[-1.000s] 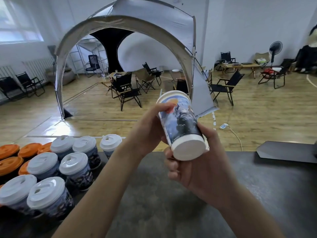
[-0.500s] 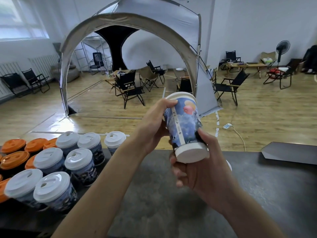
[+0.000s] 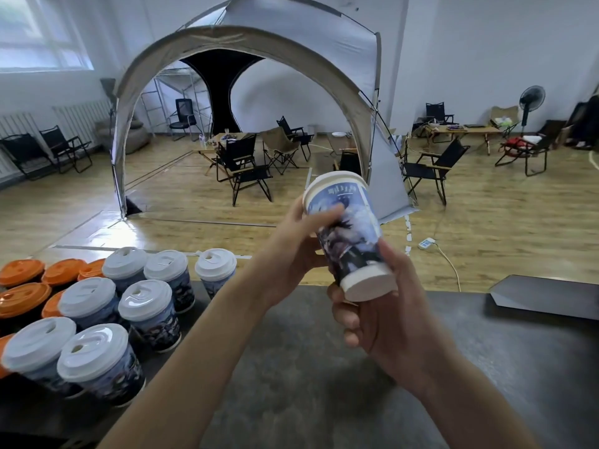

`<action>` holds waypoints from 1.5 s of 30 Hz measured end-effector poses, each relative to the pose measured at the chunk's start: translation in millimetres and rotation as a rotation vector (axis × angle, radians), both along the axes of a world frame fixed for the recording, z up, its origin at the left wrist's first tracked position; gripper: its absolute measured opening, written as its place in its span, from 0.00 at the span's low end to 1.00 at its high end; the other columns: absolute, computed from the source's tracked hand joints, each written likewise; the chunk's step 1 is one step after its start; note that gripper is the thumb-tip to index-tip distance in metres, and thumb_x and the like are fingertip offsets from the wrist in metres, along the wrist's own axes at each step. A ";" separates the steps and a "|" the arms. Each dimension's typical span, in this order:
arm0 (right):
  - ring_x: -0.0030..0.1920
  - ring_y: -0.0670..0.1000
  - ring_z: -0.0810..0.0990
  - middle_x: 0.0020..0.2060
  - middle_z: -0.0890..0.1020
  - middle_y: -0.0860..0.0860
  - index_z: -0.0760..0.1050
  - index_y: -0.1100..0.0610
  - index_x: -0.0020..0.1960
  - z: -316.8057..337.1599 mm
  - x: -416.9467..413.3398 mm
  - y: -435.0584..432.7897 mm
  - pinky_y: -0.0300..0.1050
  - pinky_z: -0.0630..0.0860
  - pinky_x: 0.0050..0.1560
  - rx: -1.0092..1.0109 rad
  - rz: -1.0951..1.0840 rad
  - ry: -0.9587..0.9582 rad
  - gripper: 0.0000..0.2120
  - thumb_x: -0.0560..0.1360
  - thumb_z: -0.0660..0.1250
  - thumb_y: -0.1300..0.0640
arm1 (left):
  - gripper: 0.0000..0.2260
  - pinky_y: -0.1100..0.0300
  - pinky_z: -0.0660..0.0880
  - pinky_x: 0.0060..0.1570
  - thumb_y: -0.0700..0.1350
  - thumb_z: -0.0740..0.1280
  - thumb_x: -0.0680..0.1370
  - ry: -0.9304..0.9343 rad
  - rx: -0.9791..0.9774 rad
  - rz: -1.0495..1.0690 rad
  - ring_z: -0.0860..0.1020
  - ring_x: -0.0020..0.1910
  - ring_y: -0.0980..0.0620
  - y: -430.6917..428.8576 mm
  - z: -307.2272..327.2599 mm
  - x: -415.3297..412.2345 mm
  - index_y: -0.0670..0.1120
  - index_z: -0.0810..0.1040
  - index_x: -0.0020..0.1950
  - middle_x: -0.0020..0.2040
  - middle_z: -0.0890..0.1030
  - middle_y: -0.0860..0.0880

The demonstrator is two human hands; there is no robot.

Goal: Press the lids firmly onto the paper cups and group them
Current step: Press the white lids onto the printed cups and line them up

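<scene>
While tilted base-first toward the camera above the worktop (image 3: 291, 384), gripped at both ends: paper cup (image 3: 353, 234), left hand (image 3: 291, 251) curled round its upper wall, right hand (image 3: 385, 319) curled round its base. At far left, grouped upright on the worktop, seven white-lidded cups (image 3: 146, 303) beside orange lids (image 3: 22, 298).

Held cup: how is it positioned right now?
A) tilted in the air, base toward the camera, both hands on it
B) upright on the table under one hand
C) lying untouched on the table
A: the cup is off the table, tilted with its white base facing the camera; the right hand grips the base end, the left hand holds the upper part.
</scene>
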State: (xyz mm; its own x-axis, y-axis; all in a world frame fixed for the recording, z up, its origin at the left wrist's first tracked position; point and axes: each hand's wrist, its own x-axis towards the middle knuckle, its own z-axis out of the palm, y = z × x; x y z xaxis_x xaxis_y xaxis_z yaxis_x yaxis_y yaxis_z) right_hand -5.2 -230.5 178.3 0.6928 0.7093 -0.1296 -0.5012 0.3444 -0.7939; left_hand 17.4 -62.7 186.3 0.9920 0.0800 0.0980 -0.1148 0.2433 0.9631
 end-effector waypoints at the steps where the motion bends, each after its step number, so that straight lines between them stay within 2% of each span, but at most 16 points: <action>1: 0.25 0.48 0.73 0.34 0.76 0.55 0.75 0.59 0.57 1.1 -0.2 -0.6 0.40 0.73 0.21 0.044 0.038 0.051 0.29 0.74 0.58 0.34 | 0.32 0.37 0.73 0.61 0.52 0.73 0.73 0.017 -0.032 -0.002 0.80 0.61 0.34 -1.1 1.6 0.5 0.37 0.70 0.71 0.65 0.80 0.37; 4: 0.26 0.51 0.75 0.35 0.78 0.57 0.77 0.60 0.55 -0.4 0.8 -3.7 0.41 0.74 0.21 0.045 0.090 0.051 0.31 0.72 0.58 0.33 | 0.34 0.31 0.69 0.66 0.56 0.71 0.71 0.028 -0.034 0.041 0.80 0.62 0.32 -5.3 2.2 2.9 0.35 0.72 0.70 0.63 0.82 0.36; 9: 0.25 0.50 0.74 0.37 0.78 0.59 0.77 0.58 0.59 0.4 7.8 -6.6 0.41 0.74 0.21 -0.033 0.056 -0.041 0.29 0.74 0.60 0.35 | 0.28 0.41 0.76 0.58 0.56 0.69 0.77 0.047 0.008 0.057 0.80 0.62 0.33 -7.0 1.9 5.5 0.39 0.73 0.70 0.62 0.82 0.35; 14: 0.23 0.49 0.73 0.36 0.77 0.58 0.75 0.59 0.59 -2.9 6.9 -4.1 0.39 0.72 0.18 0.085 0.106 0.054 0.30 0.76 0.57 0.35 | 0.24 0.28 0.66 0.67 0.54 0.64 0.81 0.074 0.010 0.066 0.79 0.61 0.29 -11.1 7.1 8.4 0.36 0.76 0.67 0.62 0.80 0.32; 18: 0.23 0.49 0.72 0.36 0.77 0.57 0.76 0.60 0.58 -6.2 8.9 -5.9 0.39 0.71 0.18 0.134 0.089 0.081 0.30 0.77 0.57 0.34 | 0.28 0.29 0.67 0.67 0.58 0.68 0.77 0.073 0.032 0.066 0.80 0.63 0.33 -14.7 6.1 9.5 0.38 0.78 0.67 0.62 0.82 0.35; 20: 0.24 0.48 0.73 0.37 0.76 0.56 0.76 0.61 0.59 -10.6 13.5 -8.1 0.40 0.72 0.19 0.226 0.136 0.119 0.31 0.77 0.59 0.33 | 0.28 0.34 0.73 0.65 0.57 0.67 0.79 0.064 0.013 0.003 0.79 0.64 0.33 -12.7 1.9 9.7 0.37 0.75 0.70 0.65 0.80 0.35; 21: 0.25 0.48 0.73 0.39 0.76 0.56 0.76 0.62 0.61 -13.9 16.1 -9.0 0.40 0.74 0.21 0.297 0.183 0.147 0.32 0.78 0.60 0.33 | 0.27 0.44 0.79 0.59 0.55 0.66 0.81 0.040 -0.004 -0.038 0.80 0.62 0.35 -11.2 -0.4 9.2 0.36 0.74 0.71 0.67 0.78 0.33; 23: 0.28 0.48 0.75 0.42 0.76 0.55 0.73 0.63 0.64 -20.3 20.0 -9.8 0.40 0.76 0.25 0.373 0.242 0.164 0.33 0.78 0.61 0.34 | 0.26 0.57 0.81 0.46 0.52 0.65 0.82 -0.023 -0.046 -0.115 0.81 0.59 0.39 -8.9 -6.0 6.2 0.33 0.72 0.72 0.68 0.75 0.30; 28: 0.34 0.50 0.78 0.47 0.75 0.57 0.68 0.64 0.68 -36.2 21.5 -7.4 0.42 0.79 0.31 0.562 0.363 0.236 0.33 0.82 0.57 0.34 | 0.21 0.56 0.82 0.50 0.45 0.68 0.80 -0.096 -0.106 -0.142 0.83 0.56 0.45 -12.4 -15.5 1.6 0.37 0.71 0.70 0.59 0.83 0.40; 31: 0.31 0.48 0.76 0.43 0.77 0.55 0.65 0.59 0.67 -32.1 20.2 -9.2 0.39 0.77 0.27 0.439 0.286 0.266 0.30 0.81 0.58 0.34 | 0.27 0.52 0.82 0.51 0.46 0.74 0.76 -0.085 -0.058 -0.074 0.82 0.57 0.44 -6.0 -21.3 3.3 0.39 0.70 0.71 0.60 0.82 0.41; 34: 0.30 0.52 0.79 0.40 0.82 0.59 0.74 0.61 0.62 -23.9 19.0 -9.9 0.43 0.79 0.27 -0.009 -0.031 0.013 0.28 0.75 0.65 0.39 | 0.27 0.51 0.80 0.50 0.55 0.73 0.75 -0.050 -0.034 0.001 0.81 0.55 0.45 7.9 -25.7 -1.1 0.40 0.74 0.68 0.59 0.82 0.43; 36: 0.34 0.57 0.84 0.45 0.85 0.60 0.73 0.58 0.61 -28.4 18.9 -8.3 0.48 0.81 0.32 -0.272 -0.224 -0.237 0.27 0.69 0.74 0.44 | 0.28 0.48 0.79 0.54 0.61 0.62 0.81 -0.019 -0.095 0.103 0.82 0.58 0.42 11.5 -33.4 -5.7 0.39 0.77 0.68 0.61 0.83 0.41; 38: 0.36 0.55 0.86 0.46 0.87 0.57 0.72 0.54 0.58 -40.3 17.3 -3.6 0.47 0.81 0.35 -0.402 -0.418 -0.427 0.28 0.64 0.78 0.44 | 0.31 0.44 0.79 0.59 0.64 0.56 0.82 0.032 -0.082 0.203 0.83 0.60 0.41 7.5 -45.6 -11.0 0.41 0.78 0.69 0.61 0.84 0.41; 41: 0.44 0.48 0.83 0.48 0.83 0.47 0.70 0.50 0.57 -58.5 20.7 3.1 0.40 0.80 0.42 -0.548 -0.751 -0.798 0.28 0.65 0.77 0.39 | 0.25 0.43 0.81 0.57 0.56 0.52 0.85 0.186 -0.104 0.238 0.84 0.55 0.43 -0.6 -71.4 -15.0 0.42 0.80 0.65 0.58 0.85 0.40; 43: 0.49 0.48 0.80 0.54 0.79 0.46 0.68 0.51 0.62 -68.0 21.9 10.4 0.40 0.79 0.47 -0.603 -0.835 -1.029 0.32 0.66 0.77 0.39 | 0.21 0.43 0.83 0.50 0.49 0.52 0.85 0.316 -0.301 0.221 0.84 0.52 0.42 -1.0 -92.8 -17.4 0.39 0.81 0.62 0.56 0.85 0.38; 45: 0.53 0.45 0.76 0.57 0.76 0.46 0.69 0.55 0.68 -74.5 18.9 18.4 0.37 0.75 0.52 -0.614 -0.830 -1.185 0.35 0.69 0.77 0.40 | 0.22 0.44 0.81 0.51 0.49 0.51 0.85 0.359 -0.505 0.150 0.82 0.60 0.37 0.5 -112.4 -20.7 0.39 0.79 0.67 0.61 0.83 0.37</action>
State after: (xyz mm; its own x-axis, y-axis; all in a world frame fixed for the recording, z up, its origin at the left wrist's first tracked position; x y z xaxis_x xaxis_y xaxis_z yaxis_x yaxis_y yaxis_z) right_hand 13.7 -212.1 103.9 0.7597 0.1393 0.6351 0.6422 -0.3140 -0.6993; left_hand -3.3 -62.3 73.8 0.9305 0.1699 -0.3245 0.1257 0.6841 0.7184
